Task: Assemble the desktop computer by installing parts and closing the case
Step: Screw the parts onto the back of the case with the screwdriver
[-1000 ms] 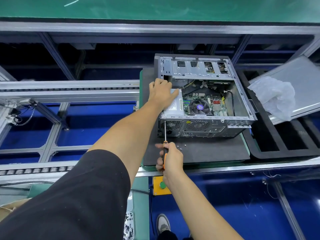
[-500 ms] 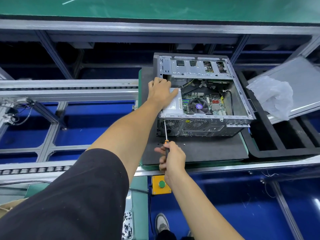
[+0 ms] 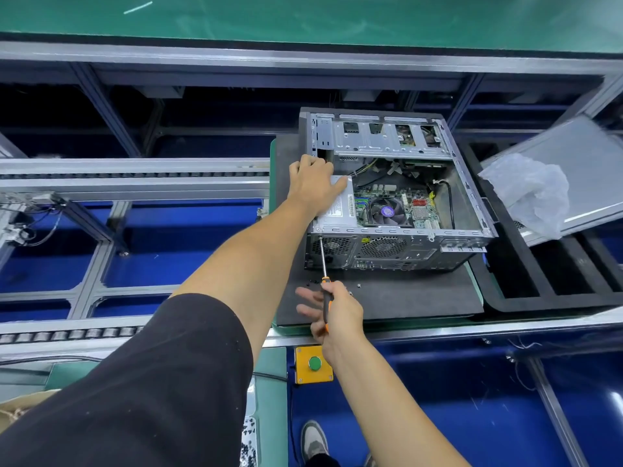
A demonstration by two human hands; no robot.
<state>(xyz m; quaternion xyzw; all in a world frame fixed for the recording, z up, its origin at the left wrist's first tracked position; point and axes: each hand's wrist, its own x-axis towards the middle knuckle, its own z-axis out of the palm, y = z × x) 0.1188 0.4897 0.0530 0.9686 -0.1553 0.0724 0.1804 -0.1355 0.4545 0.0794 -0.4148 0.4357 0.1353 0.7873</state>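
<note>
An open desktop case [image 3: 472,210] lies on its side on a dark mat [image 3: 404,298], its motherboard and CPU fan [image 3: 386,212] showing. A silver power supply [image 3: 338,210] sits in the case's near left corner. My left hand [image 3: 313,185] rests flat on top of the power supply. My right hand [image 3: 333,311] holds the black and orange handle of a screwdriver [image 3: 324,264]. The screwdriver tip meets the case's rear panel at its upper left corner. A few loose screws [image 3: 359,285] lie on the mat near my right hand.
A grey side panel [image 3: 586,170] with a crumpled plastic bag [image 3: 536,193] leans on a black foam tray [image 3: 553,281] to the right. A yellow box with a green button [image 3: 314,364] hangs under the table edge. Roller conveyor rails [image 3: 128,183] run to the left.
My right hand has loosened its fingers round the screwdriver handle, some now spread out to the left. The left hand stays on the power supply.
</note>
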